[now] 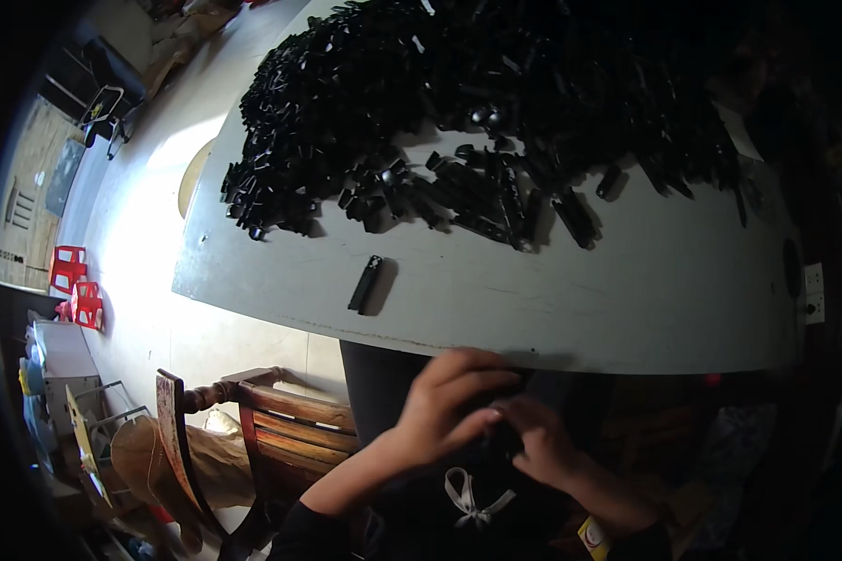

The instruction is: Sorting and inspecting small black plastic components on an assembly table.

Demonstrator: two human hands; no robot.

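Just off the near edge of the table, my left hand and my right hand are brought together in front of my body. The fingers of both are bent inward and closed. Something dark seems to sit between them, but it blends into the black clothing behind, so its kind does not show. One slim black plastic piece lies alone on the white table, beyond my left hand. Farther back spreads a large heap of small black plastic parts, with several longer black pieces along its near side.
At the lower left stands a wooden chair with a brown cloth beside it. Red plastic stools and a black office chair are on the floor farther left. A wall socket shows at the right.
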